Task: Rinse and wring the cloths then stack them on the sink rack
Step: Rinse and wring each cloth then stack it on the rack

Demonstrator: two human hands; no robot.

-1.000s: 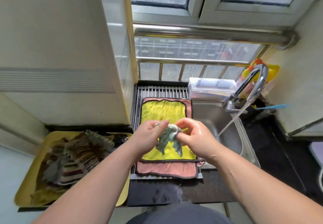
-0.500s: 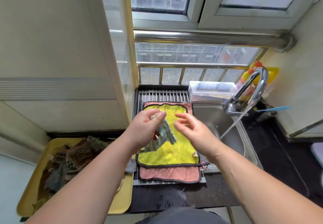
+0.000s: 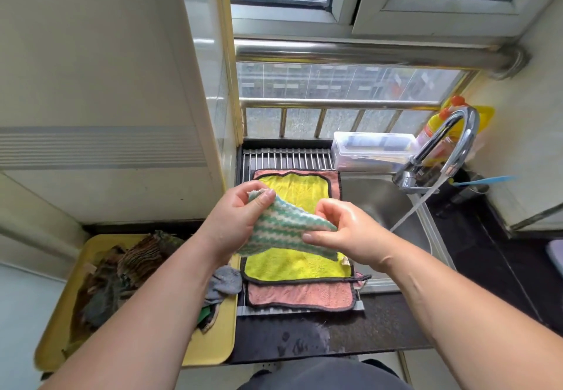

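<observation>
Here, left hand and right hand pinch the striped cloth (spread).

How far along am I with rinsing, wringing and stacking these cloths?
Done: a pink cloth and a yellow cloth on top of it lie flat on the sink rack. In hand: the left hand and right hand pinch a green-and-white striped cloth, spread above that stack, seemingly about to go on. Left: a pile of cloths waits on the yellow tray, and the tap is running into the sink.
</observation>
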